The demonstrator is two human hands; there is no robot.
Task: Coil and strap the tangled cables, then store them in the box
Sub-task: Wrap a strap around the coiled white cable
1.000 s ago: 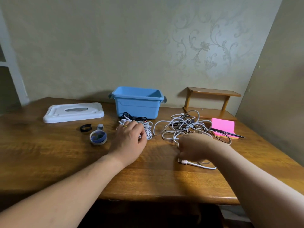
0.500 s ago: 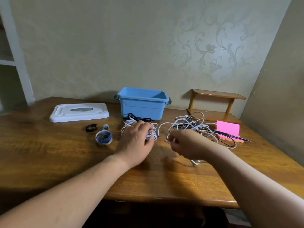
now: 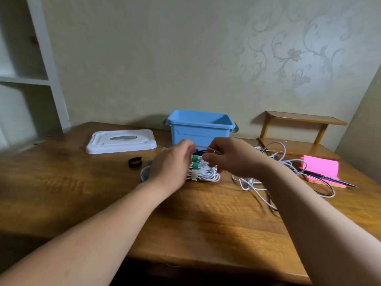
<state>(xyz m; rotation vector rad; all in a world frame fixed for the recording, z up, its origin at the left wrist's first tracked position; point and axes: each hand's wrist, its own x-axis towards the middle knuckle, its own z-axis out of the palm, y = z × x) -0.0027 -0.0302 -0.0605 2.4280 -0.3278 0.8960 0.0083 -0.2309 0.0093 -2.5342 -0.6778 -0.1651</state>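
Our left hand (image 3: 173, 162) and right hand (image 3: 231, 157) pinch one white cable (image 3: 204, 148) stretched between them.
Fingers of both curl on the strand, though blur leaves the left grip only probable. Just below the hands lies a coiled white bundle (image 3: 207, 175) bound with green straps (image 3: 195, 158). Beyond them stands the open blue box (image 3: 200, 131). The tangled cables (image 3: 250, 181) sprawl under and right of our right wrist, and a black strap loop (image 3: 135, 162) lies left of our left hand.

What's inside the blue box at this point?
The blue box shows only its upper inner walls, bare, with nothing rising above the rim. Its floor is hidden by the front wall, so coils lying low cannot be ruled out.
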